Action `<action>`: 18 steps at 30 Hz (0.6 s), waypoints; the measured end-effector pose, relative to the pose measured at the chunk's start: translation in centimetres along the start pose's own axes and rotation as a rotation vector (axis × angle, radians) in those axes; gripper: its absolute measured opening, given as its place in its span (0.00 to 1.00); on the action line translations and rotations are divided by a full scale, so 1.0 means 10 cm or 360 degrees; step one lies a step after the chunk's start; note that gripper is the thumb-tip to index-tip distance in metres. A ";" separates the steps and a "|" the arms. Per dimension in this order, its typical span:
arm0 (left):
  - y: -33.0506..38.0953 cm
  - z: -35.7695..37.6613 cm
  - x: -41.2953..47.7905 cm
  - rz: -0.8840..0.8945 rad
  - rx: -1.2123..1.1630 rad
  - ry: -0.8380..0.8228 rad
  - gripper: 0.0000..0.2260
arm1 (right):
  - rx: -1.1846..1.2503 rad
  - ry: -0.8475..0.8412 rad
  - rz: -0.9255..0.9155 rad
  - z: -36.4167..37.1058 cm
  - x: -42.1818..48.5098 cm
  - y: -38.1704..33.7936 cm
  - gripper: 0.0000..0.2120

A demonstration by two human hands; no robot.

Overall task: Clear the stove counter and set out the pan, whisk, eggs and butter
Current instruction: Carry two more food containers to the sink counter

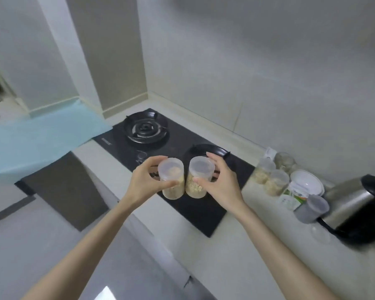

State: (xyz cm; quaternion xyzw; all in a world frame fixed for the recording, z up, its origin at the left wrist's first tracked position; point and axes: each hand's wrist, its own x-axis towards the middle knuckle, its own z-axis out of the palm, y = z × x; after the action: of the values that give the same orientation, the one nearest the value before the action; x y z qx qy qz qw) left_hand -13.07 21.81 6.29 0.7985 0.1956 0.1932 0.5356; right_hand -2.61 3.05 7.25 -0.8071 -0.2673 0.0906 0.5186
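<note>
Hands, 2: left hand [147, 180] and right hand [222, 184], each gripping one jar
Clear lidded jars with pale contents, held, 2: left jar [171, 182], right jar [198, 182]
Like jars standing on the bench [247, 256] at the right, 3: back jar [285, 162], middle jar [265, 171], front jar [276, 185]; blur makes this count approximate
Jar with dark contents, 1: dark jar [313, 210]
Pale-content jars in all, 5; jars of every sort, 6
White bowl [307, 182], 1 counted; whether more are stacked in it cannot be told
Green-and-white packet [292, 197], 1
Kettle [355, 210], 1
Hob [193, 213], 1, with burners, 2: far burner [146, 129], near burner [217, 149]
Blue cloth [41, 139], 1
</note>
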 end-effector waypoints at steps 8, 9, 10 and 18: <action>-0.58 -2.10 -0.41 -0.0085 0.0039 0.0506 0.30 | 0.0012 -0.0503 -0.0317 1.91 0.30 -1.08 0.36; -0.61 -2.28 -0.44 -0.0089 0.0077 0.0538 0.31 | 0.0008 -0.0543 -0.0355 2.07 0.31 -1.19 0.35; -0.69 -2.57 -0.51 -0.0107 0.0094 0.0592 0.31 | -0.0009 -0.0590 -0.0409 2.35 0.31 -1.36 0.35; -1.19 -4.49 -1.20 -0.0207 0.0157 0.1019 0.31 | 0.0079 -0.0903 -0.0655 4.35 0.22 -2.48 0.33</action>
State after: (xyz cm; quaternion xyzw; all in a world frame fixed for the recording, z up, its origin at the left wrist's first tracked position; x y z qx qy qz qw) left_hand -47.76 54.78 9.87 0.7079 0.4137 0.3902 0.4189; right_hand -27.55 46.44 10.07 -0.6661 -0.5556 0.2114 0.4505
